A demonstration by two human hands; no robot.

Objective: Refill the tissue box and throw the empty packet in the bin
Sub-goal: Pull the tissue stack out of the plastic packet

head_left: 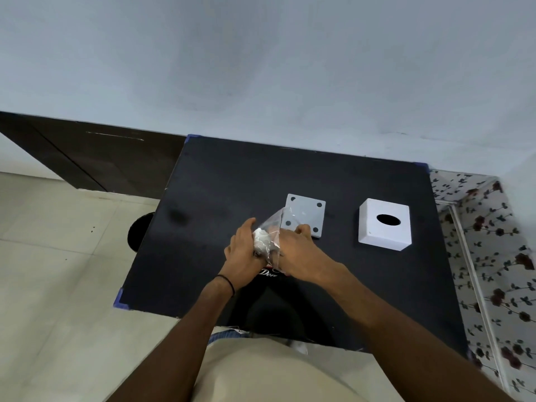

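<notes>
Head view: my left hand (242, 248) and right hand (293, 250) both grip the clear tissue packet (268, 237) over the near table (203, 198), presumably extracting tissues. Tissue box (384, 224) stands right; base plate (304, 214) lies beside it.

A black desk (220, 181) fills the frame's centre, with blue tape at its corners. On it, right of centre, a white tissue box (384, 224) stands. Left of that lies a flat grey base plate (306, 211).

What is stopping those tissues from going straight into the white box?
The clear plastic packet is still wrapped around the tissues, held by the left hand and right hand. The table between them and the white box is bare.
</notes>
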